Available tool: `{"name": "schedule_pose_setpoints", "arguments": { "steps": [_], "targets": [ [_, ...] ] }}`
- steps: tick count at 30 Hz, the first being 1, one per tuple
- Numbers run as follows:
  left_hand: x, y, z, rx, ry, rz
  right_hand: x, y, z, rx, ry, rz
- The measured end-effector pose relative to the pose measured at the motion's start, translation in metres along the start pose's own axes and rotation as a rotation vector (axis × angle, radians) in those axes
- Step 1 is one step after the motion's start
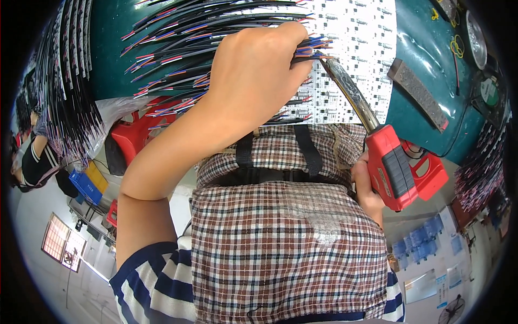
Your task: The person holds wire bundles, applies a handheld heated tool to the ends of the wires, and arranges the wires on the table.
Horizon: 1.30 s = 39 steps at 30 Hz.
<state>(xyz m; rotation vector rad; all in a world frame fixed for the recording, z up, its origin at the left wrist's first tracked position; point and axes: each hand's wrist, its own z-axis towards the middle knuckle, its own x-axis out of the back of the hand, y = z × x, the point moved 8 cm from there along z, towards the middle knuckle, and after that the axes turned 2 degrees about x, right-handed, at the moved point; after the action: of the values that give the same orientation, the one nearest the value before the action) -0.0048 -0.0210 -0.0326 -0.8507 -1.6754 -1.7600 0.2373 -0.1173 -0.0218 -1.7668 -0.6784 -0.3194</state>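
Note:
My left hand (259, 62) reaches over a white circuit board panel (359, 32) with its fingers closed on a black-sheathed cable (303, 54). Thin blue, red and bare copper ends stick out past the fingertips over the board. In my right hand (365, 181) is a red and black soldering gun (391, 164), its long metal barrel slanting up to the left. The barrel's tip is right beside the wire ends; I cannot tell whether they touch. Rows of similar cables (178, 40) lie along the panel's left side, partly hidden under my left hand and forearm.
The table has a green top (415, 40). A grey bar (418, 94) lies right of the panel, near a round metal dish (475, 40) and yellow strands. More wired panels hang at the far left (67, 75) and right. Red stools (129, 137) stand below the table.

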Motion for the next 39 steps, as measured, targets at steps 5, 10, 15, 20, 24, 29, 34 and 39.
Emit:
{"name": "schedule_pose_setpoints", "arguments": {
  "steps": [5,10,15,20,24,29,34,39],
  "targets": [
    [0.002,0.002,-0.001,-0.012,0.003,0.006,0.0,0.002,-0.002,-0.032,0.039,0.051],
    [0.002,0.003,-0.002,-0.016,-0.001,0.021,0.003,-0.003,-0.005,0.007,0.014,-0.001],
    [0.005,0.004,-0.001,-0.068,0.013,0.011,0.007,0.0,-0.01,-0.03,0.051,0.008],
    [0.007,0.002,0.001,-0.127,0.001,-0.025,0.005,0.001,-0.008,0.002,0.014,0.068],
    [0.007,0.005,0.003,-0.164,-0.022,-0.023,0.003,0.0,-0.009,0.01,0.011,0.024],
    [0.006,0.007,0.004,-0.188,-0.021,0.011,0.001,0.005,-0.01,-0.041,0.043,0.054],
    [0.004,0.008,0.004,-0.204,-0.026,0.027,0.002,0.003,-0.01,0.059,-0.001,-0.03],
    [0.002,0.007,0.004,-0.223,-0.024,0.043,0.003,0.01,-0.019,0.067,0.098,0.029]
  ]
}}
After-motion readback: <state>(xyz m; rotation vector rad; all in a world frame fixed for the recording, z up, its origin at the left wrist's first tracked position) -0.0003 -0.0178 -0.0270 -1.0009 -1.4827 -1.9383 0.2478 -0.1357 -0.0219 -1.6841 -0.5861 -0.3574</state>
